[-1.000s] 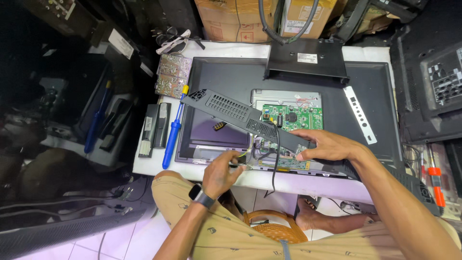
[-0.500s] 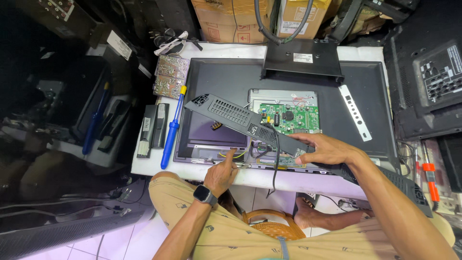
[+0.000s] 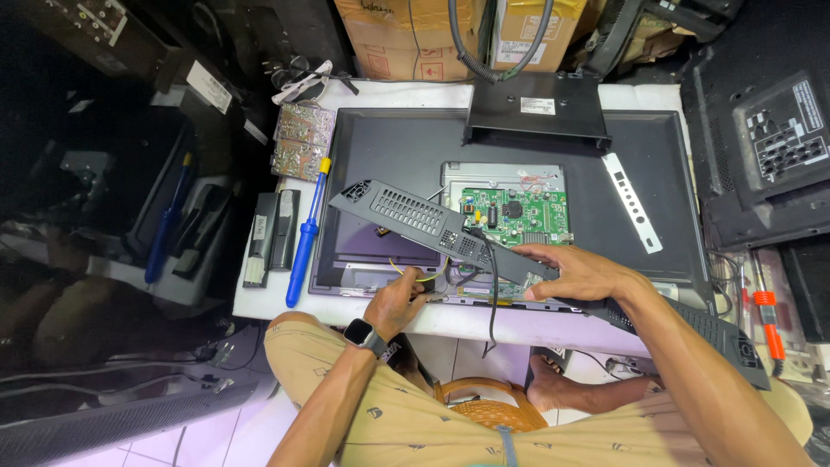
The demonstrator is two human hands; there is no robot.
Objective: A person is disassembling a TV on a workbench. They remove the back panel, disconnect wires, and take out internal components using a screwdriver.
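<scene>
Both hands worked over an opened flat-screen monitor (image 3: pixel 389 147) lying face down on the white desk (image 3: pixel 415 316).

The right hand (image 3: pixel 575 272) gripped a long black vented plastic cover strip (image 3: pixel 432 227), raised above the green circuit board (image 3: pixel 514 216); the left hand (image 3: pixel 396 303) pinched something small at the monitor's near edge.

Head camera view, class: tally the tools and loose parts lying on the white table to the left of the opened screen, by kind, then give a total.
Blue-handled screwdriver: 1
Black remote controls: 2
Bare circuit boards: 2
Total: 5
</scene>
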